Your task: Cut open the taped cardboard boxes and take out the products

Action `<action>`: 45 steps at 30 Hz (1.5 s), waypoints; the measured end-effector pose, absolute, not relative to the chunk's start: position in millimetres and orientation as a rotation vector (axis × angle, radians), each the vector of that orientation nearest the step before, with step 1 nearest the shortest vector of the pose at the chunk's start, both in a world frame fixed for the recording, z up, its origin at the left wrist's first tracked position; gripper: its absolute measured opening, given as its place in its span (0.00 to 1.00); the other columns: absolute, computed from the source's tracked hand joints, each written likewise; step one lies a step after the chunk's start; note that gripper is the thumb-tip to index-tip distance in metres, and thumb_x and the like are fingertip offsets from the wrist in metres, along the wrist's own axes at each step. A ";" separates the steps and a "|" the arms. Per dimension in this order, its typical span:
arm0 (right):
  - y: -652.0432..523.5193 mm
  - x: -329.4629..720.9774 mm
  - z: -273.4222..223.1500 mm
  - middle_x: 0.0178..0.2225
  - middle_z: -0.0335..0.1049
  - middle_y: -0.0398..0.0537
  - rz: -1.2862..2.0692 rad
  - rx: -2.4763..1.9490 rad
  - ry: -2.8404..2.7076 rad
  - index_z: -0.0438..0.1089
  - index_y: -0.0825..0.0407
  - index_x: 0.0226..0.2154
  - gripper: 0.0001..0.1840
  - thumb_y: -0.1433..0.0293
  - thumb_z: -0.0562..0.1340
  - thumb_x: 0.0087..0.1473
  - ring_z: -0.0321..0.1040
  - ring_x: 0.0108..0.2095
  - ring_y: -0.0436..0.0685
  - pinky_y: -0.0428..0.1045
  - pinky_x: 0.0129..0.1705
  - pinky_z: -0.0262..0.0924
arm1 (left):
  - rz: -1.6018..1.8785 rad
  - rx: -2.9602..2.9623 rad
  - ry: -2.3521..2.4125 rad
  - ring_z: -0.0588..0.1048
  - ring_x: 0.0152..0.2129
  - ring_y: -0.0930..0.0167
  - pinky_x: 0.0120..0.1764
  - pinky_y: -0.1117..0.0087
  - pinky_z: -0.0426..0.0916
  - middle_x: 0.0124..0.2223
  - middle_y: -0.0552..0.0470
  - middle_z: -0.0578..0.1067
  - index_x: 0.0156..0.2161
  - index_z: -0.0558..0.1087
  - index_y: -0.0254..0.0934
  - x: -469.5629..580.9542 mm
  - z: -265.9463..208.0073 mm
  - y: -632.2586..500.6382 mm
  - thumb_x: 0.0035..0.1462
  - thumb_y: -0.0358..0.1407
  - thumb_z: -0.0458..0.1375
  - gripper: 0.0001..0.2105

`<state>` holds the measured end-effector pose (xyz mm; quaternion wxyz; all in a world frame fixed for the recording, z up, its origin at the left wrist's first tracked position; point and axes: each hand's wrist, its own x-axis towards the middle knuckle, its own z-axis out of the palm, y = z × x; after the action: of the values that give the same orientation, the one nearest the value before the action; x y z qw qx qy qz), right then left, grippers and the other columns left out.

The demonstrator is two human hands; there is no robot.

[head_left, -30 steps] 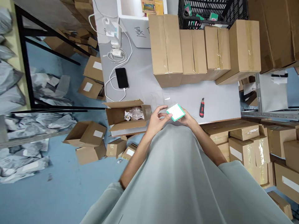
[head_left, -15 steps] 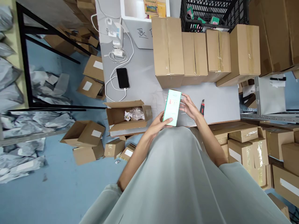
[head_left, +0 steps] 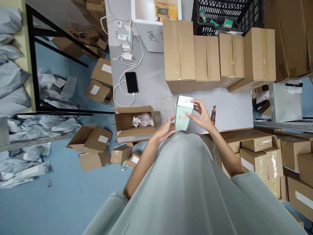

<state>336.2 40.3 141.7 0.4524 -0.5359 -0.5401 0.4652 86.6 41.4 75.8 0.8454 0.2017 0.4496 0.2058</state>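
Observation:
A small mint-green and white carton (head_left: 182, 118) is held above the table's front edge, its white end tilted away from me. My right hand (head_left: 201, 115) grips its right side, thumb on the printed green face and fingers around the upper corner. My left hand (head_left: 166, 129) is at the lower left of the carton with its fingers stretched out, seemingly touching its side. To the right, a red and black box cutter (head_left: 213, 115) lies on the table. An opened brown cardboard box (head_left: 135, 132) with crumpled clear wrap (head_left: 145, 119) inside stands left of my hands.
Several taped cardboard boxes (head_left: 179, 52) line the back of the table (head_left: 151, 85), before a black crate (head_left: 228, 16) and a white bin (head_left: 153, 36). A phone (head_left: 131, 82) lies by white cables. More boxes (head_left: 259, 161) are stacked at lower right.
The carton has been turned, so its white end now shows. My right hand has closed on it, while my left thumb has come off its face.

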 end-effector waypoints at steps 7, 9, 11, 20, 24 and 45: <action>-20.8 334.3 160.1 0.73 0.68 0.55 0.851 -1.224 -2.152 0.76 0.42 0.55 0.14 0.66 0.68 0.67 0.70 0.71 0.68 0.64 0.65 0.74 | 0.595 0.362 1.013 0.83 0.38 0.62 0.38 0.66 0.78 0.43 0.47 0.85 0.60 0.76 0.41 95.0 68.3 59.8 0.59 0.66 0.70 0.36; -30.3 334.5 154.6 0.71 0.72 0.53 0.856 -1.216 -2.217 0.78 0.42 0.52 0.11 0.66 0.68 0.68 0.68 0.73 0.67 0.66 0.69 0.72 | 0.647 0.408 1.031 0.82 0.38 0.64 0.37 0.68 0.76 0.42 0.50 0.84 0.56 0.76 0.42 95.8 69.8 64.1 0.57 0.66 0.72 0.34; -37.2 333.8 146.5 0.68 0.76 0.50 0.856 -1.273 -2.193 0.79 0.40 0.51 0.09 0.65 0.67 0.70 0.69 0.72 0.65 0.66 0.71 0.71 | 0.692 0.450 1.043 0.81 0.39 0.65 0.38 0.70 0.76 0.42 0.51 0.83 0.53 0.76 0.43 95.0 72.5 68.1 0.56 0.66 0.72 0.33; -47.2 347.7 125.0 0.66 0.75 0.55 0.680 -1.325 -1.939 0.76 0.41 0.49 0.14 0.59 0.73 0.63 0.75 0.66 0.68 0.65 0.61 0.77 | 0.626 0.690 1.114 0.80 0.58 0.59 0.56 0.61 0.75 0.62 0.40 0.82 0.65 0.78 0.42 85.1 84.6 73.5 0.65 0.65 0.63 0.35; -23.6 355.7 128.2 0.63 0.72 0.60 0.630 -1.458 -1.582 0.69 0.42 0.61 0.29 0.57 0.72 0.61 0.75 0.63 0.69 0.64 0.57 0.78 | 0.613 0.722 1.153 0.75 0.67 0.52 0.66 0.52 0.70 0.70 0.37 0.77 0.70 0.76 0.41 83.7 85.5 61.9 0.64 0.63 0.65 0.39; 59.7 350.4 116.3 0.47 0.76 0.45 1.300 -1.471 -0.854 0.67 0.41 0.58 0.36 0.35 0.64 0.60 0.75 0.44 0.59 0.54 0.48 0.75 | 0.491 0.374 0.870 0.84 0.42 0.67 0.53 0.63 0.80 0.45 0.48 0.84 0.45 0.80 0.37 114.6 96.6 14.4 0.44 0.36 0.84 0.25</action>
<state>350.4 59.7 116.3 0.4799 -0.6029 -0.3498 0.5328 114.6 14.4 96.6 0.8611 0.1783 0.4147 0.2339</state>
